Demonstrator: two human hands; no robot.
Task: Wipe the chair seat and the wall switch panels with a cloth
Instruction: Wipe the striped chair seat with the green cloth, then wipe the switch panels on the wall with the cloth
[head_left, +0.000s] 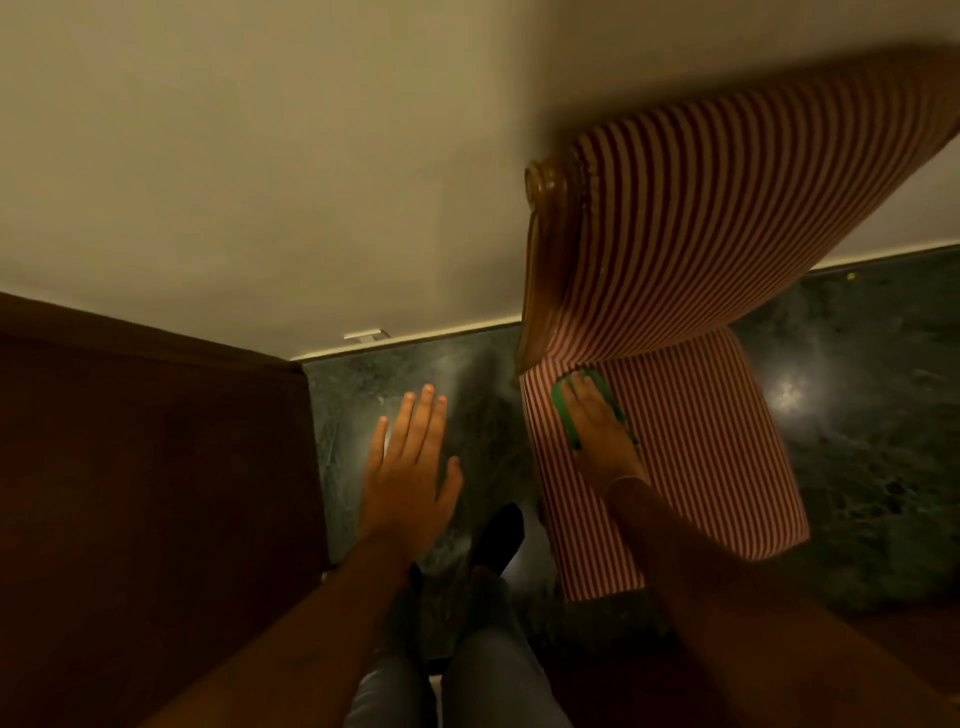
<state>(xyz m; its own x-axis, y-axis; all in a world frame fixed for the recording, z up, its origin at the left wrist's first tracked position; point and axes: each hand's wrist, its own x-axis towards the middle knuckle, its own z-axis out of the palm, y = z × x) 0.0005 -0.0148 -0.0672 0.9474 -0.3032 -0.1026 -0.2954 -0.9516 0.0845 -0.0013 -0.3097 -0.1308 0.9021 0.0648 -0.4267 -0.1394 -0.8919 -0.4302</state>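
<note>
You are looking down at a dark green marble-like floor (415, 364) that meets a plain cream wall (260, 156), with a glossy sheen on the stone. At the far left a dark brown wooden surface (145, 441) runs flat and matte toward the wall. Just right of it your left hand (410, 467) hovers over the floor with fingers spread and nothing in it, probably held out for balance as you lean in. Right of that, your right hand (597, 431) lies flat on the green cloth (563, 410), pressing it against the chair seat (701, 467) near its far edge, where the seat meets the backrest (727, 218); a flat palm spreads pressure across the fabric. Seat and backrest are padded, covered in red-and-white striped cloth, and the backrest is edged by a polished, curved wooden frame (540, 249). No switch panel shows clearly here.
</note>
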